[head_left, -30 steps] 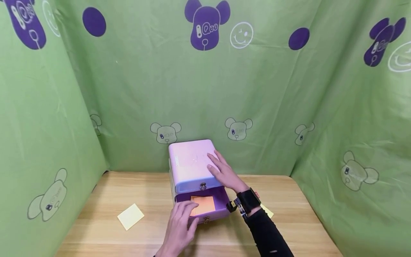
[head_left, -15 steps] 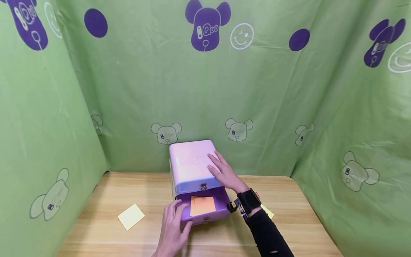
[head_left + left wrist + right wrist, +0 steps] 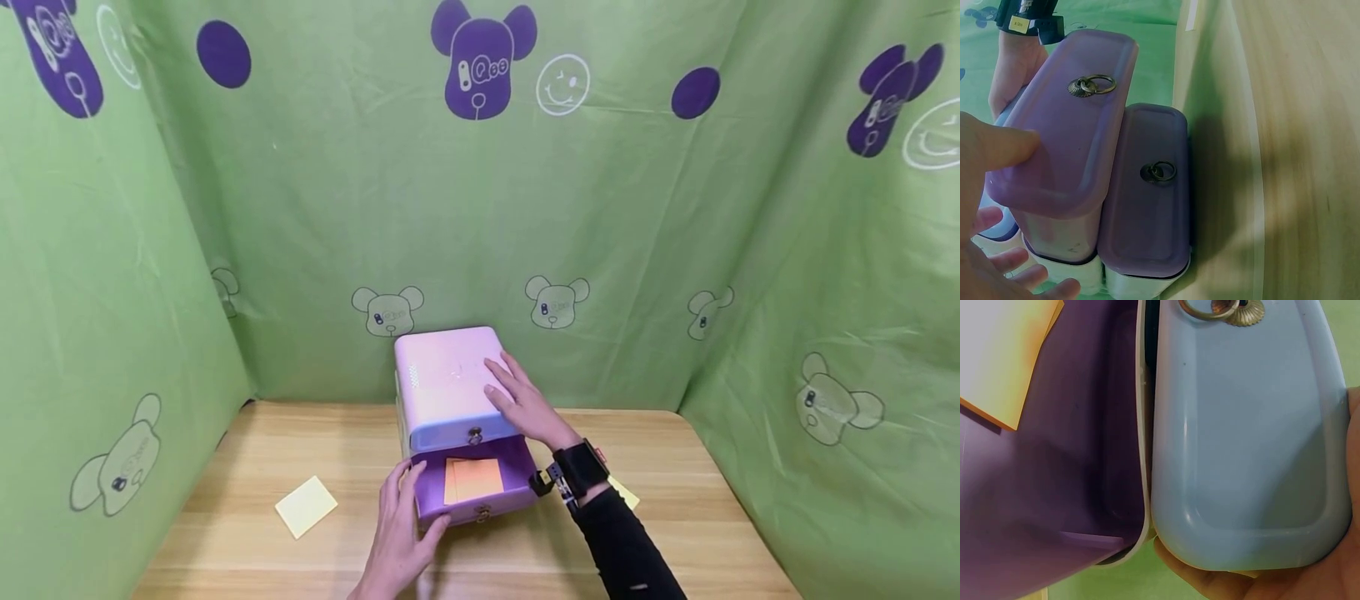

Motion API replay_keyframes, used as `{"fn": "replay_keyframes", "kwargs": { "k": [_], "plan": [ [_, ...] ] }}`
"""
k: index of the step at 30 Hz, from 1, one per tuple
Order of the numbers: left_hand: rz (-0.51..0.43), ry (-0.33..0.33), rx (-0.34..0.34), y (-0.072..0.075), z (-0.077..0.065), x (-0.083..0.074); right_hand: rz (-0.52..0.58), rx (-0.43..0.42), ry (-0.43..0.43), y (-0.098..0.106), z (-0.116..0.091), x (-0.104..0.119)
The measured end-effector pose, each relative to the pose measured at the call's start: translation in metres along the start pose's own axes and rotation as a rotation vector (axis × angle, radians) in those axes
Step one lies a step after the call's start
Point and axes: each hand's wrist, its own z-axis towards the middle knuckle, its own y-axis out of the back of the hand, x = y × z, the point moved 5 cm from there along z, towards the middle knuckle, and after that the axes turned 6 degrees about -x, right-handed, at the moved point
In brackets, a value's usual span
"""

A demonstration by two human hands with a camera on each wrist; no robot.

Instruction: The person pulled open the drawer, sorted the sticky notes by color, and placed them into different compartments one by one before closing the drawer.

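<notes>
My left hand (image 3: 395, 529) is at the front left corner of the pulled-out purple drawer (image 3: 517, 498). Its thumb (image 3: 1013, 145) touches the drawer front while the other fingers extend loosely beside the drawer's side. Orange sticky notes (image 3: 476, 481) lie inside the drawer. My right hand (image 3: 528, 408) rests over the top right edge of the small drawer cabinet (image 3: 450, 375), with fingers spread. Directly above the pulled-out drawer is a closed light-blue drawer (image 3: 1254, 437) with a brass ring pull (image 3: 475, 436). Another purple drawer (image 3: 1147, 212) sits closed below.
A pale yellow sticky note (image 3: 306, 507) lies on the wooden table (image 3: 315, 442) to the left. Another yellow note (image 3: 624, 493) is partly hidden by my right forearm. Green printed cloth (image 3: 480, 208) encloses the back and sides.
My left hand has drawn back from over the orange notes and moved left to the drawer's front corner. The notes now show fully. My right hand stays on the cabinet.
</notes>
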Motion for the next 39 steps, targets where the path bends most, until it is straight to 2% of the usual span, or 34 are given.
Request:
{"fn": "replay_keyframes", "kwargs": {
  "k": [13,21,29,39],
  "plan": [
    [-0.085,0.087,0.038,-0.002,0.004,0.008,0.007,0.006,0.002,-0.002,0.001,0.001],
    [-0.089,0.057,0.018,-0.001,0.007,0.009,0.017,-0.007,-0.002,-0.001,0.001,-0.001],
    [-0.093,0.067,0.014,-0.003,0.006,0.009,0.012,0.003,-0.015,-0.002,0.002,-0.002],
    [-0.101,0.091,0.004,-0.003,0.012,0.011,-0.019,0.017,0.007,-0.001,0.002,0.0]
  ]
}}
